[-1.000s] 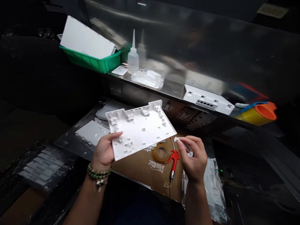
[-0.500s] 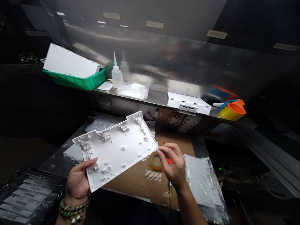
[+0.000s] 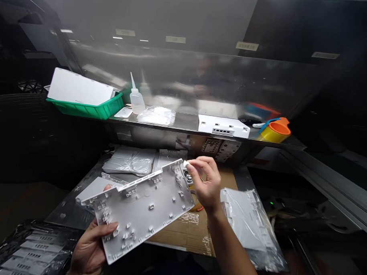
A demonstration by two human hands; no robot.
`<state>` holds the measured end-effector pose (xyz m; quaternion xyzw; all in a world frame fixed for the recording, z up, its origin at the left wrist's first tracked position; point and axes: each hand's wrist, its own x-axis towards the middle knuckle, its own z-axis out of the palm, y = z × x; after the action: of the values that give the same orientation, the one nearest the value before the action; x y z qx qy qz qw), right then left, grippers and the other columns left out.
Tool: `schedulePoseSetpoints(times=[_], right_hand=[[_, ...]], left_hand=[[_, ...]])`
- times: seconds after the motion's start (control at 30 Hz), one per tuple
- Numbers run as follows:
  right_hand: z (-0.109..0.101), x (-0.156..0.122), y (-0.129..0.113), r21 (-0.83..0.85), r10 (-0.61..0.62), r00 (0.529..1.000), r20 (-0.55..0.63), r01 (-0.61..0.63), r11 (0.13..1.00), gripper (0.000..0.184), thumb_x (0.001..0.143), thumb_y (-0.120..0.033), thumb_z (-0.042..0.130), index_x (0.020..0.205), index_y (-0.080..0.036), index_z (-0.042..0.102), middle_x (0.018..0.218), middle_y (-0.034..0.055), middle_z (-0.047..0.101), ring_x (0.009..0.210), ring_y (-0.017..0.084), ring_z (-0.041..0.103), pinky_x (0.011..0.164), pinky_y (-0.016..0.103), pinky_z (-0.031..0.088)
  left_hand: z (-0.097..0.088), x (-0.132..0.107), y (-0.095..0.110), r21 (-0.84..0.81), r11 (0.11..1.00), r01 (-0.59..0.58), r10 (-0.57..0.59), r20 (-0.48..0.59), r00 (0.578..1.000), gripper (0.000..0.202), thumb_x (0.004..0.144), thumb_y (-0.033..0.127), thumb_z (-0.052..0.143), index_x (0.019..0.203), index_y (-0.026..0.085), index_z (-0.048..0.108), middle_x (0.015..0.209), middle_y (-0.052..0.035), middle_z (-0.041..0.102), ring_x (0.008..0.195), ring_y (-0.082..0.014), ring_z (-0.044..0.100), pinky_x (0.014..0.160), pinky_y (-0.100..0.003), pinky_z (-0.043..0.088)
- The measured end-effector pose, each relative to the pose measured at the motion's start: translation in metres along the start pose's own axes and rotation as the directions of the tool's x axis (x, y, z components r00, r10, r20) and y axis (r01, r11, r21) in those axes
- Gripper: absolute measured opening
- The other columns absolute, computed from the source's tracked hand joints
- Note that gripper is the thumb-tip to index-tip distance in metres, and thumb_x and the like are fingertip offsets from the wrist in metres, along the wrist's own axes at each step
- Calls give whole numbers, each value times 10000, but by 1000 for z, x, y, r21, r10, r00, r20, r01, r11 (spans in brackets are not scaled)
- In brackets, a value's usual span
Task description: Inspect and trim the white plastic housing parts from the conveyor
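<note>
Hanging above the near edge of the cardboard sheet [image 3: 186,230], the white panel [image 3: 141,210] is clamped only at its near left corner by the left hand [image 3: 88,251], while the right hand [image 3: 207,185] pinches a small white piece [image 3: 185,164] at the panel's far right corner. Pressing there could, I judge, lever the panel out of that one-corner hold, or the piece could slip away among the plastic bags [image 3: 247,220]. Half a second earlier the right hand touched the panel's right edge; the panel has since tipped flatter.

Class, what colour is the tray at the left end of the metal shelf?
The tray is green; the head view shows it best.
</note>
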<state>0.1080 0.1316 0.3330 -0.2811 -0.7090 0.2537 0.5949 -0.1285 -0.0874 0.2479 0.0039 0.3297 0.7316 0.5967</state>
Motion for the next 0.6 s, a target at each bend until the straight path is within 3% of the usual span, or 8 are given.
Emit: schedulePoseSetpoints(times=[0.23,0.37,0.5,0.6], right_hand=[[13,-5,3,-50,-2,997,-76,-2,999,99,955,-219,666,985,-210,761,961,42,636,893,167,639,780,301,543],[12,-10,24,-99,-14,998,-61,8,995,102,947,-241,685,997,-207,766,981,48,639,912,178,638,809,321,533],[17,-20,44,-119,80,992,-94,-91,989,133,952,-294,683,964,-197,773,957,53,646,911,193,638,828,348,524],[27,-35,27,-51,95,995,1,-95,994,106,946,-283,693,976,-205,758,976,56,646,924,194,636,811,340,531]], left_hand=[[21,-2,-10,37,996,-75,73,52,996,904,809,70,626,1582,437,333,1377,7,689,1306,-320,603,1216,-521,343],[37,-5,-10,104,991,-88,85,30,996,973,763,7,686,1570,441,359,1375,-6,701,1308,-318,614,1211,-508,378],[55,-5,-16,189,978,-88,93,-23,995,1041,698,-13,764,1566,416,382,1332,-40,725,1259,-322,654,1153,-498,462],[66,1,-26,233,970,-66,73,-21,997,1001,697,2,784,1547,392,425,1370,-52,697,1261,-319,650,1094,-474,517]])
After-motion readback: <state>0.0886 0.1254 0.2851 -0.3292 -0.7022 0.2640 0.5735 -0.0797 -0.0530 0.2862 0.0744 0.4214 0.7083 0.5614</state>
